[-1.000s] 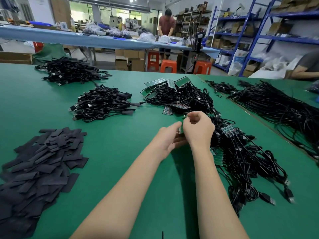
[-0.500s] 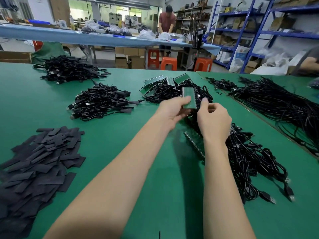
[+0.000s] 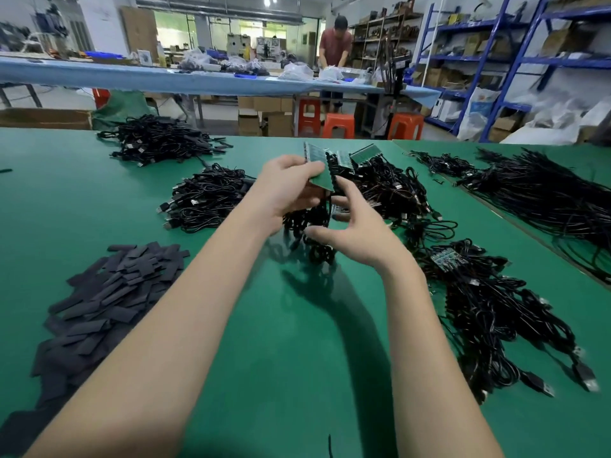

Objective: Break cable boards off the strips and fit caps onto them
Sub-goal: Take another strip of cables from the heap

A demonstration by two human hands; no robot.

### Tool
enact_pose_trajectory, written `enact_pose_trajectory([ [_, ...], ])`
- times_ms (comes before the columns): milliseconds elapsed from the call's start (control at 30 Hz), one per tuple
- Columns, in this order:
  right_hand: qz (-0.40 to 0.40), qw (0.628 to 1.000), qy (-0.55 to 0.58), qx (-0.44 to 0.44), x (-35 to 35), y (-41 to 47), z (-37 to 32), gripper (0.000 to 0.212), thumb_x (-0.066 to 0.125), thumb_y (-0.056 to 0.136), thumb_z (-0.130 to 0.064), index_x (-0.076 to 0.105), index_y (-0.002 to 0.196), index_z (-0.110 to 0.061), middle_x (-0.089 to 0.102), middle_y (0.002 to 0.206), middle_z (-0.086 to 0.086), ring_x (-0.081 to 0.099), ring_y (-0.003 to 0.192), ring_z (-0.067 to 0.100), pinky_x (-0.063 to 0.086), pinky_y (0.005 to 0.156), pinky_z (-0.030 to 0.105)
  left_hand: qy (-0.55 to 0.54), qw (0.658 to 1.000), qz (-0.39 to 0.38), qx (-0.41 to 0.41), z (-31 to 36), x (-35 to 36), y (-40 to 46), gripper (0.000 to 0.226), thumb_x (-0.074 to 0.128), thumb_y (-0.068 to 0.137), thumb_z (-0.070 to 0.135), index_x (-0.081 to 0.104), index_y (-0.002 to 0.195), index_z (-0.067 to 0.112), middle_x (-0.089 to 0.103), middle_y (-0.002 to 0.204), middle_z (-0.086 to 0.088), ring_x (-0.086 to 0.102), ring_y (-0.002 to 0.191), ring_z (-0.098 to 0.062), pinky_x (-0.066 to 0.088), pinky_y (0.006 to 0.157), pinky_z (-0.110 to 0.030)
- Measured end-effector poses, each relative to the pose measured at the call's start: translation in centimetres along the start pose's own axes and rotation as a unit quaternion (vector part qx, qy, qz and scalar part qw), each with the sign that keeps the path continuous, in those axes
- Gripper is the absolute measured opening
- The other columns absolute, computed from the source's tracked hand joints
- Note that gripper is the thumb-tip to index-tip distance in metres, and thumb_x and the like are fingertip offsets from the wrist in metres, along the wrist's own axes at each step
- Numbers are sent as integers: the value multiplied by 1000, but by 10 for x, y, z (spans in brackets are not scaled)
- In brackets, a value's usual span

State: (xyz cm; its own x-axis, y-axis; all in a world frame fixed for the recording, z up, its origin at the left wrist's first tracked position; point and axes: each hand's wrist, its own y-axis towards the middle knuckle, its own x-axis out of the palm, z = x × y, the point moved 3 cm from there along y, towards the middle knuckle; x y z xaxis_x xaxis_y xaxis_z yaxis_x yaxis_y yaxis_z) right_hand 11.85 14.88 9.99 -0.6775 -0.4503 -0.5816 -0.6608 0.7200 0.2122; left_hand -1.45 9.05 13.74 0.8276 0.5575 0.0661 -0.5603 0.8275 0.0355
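My left hand grips a green strip of cable boards and holds it up above the table, with its black cables hanging down from it. My right hand is just right of the strip; its fingers reach among the boards and hanging cables, spread and loosely curled. A heap of flat black caps lies at the left on the green table. More strips with cables are piled behind my hands.
Bundles of black cables lie at the back left, mid left, right and far right. A person stands at a far blue table. Orange stools and blue shelves stand beyond the table's edge.
My left hand has lifted a strip of boards off the pile and raised it, and its cables now dangle clear of the table. My right hand has followed it up and opened its fingers.
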Motion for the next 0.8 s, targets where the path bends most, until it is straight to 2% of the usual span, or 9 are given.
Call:
enact_pose_trajectory([
  [67, 33, 999, -8, -32, 12, 3, -8, 69, 77, 81, -49, 46, 139, -28, 59, 107, -19, 62, 101, 8, 49, 80, 20, 126, 991, 25, 34, -1, -8, -4, 32, 66, 93, 45, 62, 108, 18, 71, 91, 1, 67, 67, -8, 51, 56, -25],
  [167, 96, 994, 10, -51, 17, 5, -15, 40, 65, 85, -59, 62, 114, -33, 68, 91, -18, 65, 81, -3, 53, 73, 28, 192, 979, 25, 61, 3, -25, -10, 50, 55, 90, 66, 67, 94, 17, 71, 85, 1, 64, 67, -11, 51, 66, -28],
  [233, 112, 992, 41, -49, 15, 5, -16, 45, 57, 85, -67, 63, 116, -35, 68, 96, -20, 62, 82, -13, 49, 74, 23, 221, 972, 23, 71, 5, -34, -14, 56, 46, 91, 69, 71, 90, 19, 73, 82, 0, 62, 68, -10, 49, 69, -26],
  [267, 110, 992, 49, -48, 14, 5, -16, 51, 52, 85, -71, 63, 117, -32, 70, 98, -15, 64, 86, -10, 51, 79, 26, 243, 965, 43, 92, 6, -38, -16, 55, 44, 93, 68, 72, 85, 22, 72, 77, 6, 62, 66, -5, 48, 66, -21],
  [367, 31, 995, 95, -14, 19, 5, -20, 76, 45, 86, -75, 62, 104, -3, 77, 90, 12, 74, 83, 26, 58, 84, 54, 349, 899, 153, 217, 11, -47, -21, 44, 48, 97, 56, 66, 76, 22, 64, 71, 8, 57, 67, -5, 38, 60, -21],
  [467, -93, 984, 151, 28, 32, 2, -20, 74, 48, 95, -64, 60, 112, 6, 77, 84, 15, 72, 65, 26, 63, 73, 51, 405, 846, 167, 303, 8, -46, -28, 26, 53, 99, 42, 56, 84, 20, 58, 84, 5, 52, 82, -15, 35, 73, -29],
  [600, -204, 943, 246, 95, 49, -6, -18, 53, 47, 102, -53, 62, 115, -4, 76, 87, 21, 68, 55, 24, 57, 51, 30, 443, 863, 104, 219, -22, -45, -31, 51, 39, 102, 53, 60, 67, 22, 62, 68, 6, 59, 75, -23, 38, 65, -33],
  [700, -274, 901, 293, 162, 63, -17, -7, 46, 47, 101, -50, 62, 109, -8, 74, 81, 16, 69, 56, 21, 57, 51, 28, 459, 866, 121, 158, -45, -51, -35, 62, 38, 101, 57, 52, 55, 19, 55, 58, 3, 58, 72, -28, 40, 66, -36],
  [800, -322, 885, 277, 194, 70, -21, 1, 49, 54, 95, -54, 58, 120, -13, 70, 83, 13, 71, 64, 22, 59, 56, 29, 477, 864, 123, 110, -65, -57, -36, 62, 43, 100, 56, 54, 56, 14, 53, 56, 0, 59, 73, -32, 46, 69, -35],
])
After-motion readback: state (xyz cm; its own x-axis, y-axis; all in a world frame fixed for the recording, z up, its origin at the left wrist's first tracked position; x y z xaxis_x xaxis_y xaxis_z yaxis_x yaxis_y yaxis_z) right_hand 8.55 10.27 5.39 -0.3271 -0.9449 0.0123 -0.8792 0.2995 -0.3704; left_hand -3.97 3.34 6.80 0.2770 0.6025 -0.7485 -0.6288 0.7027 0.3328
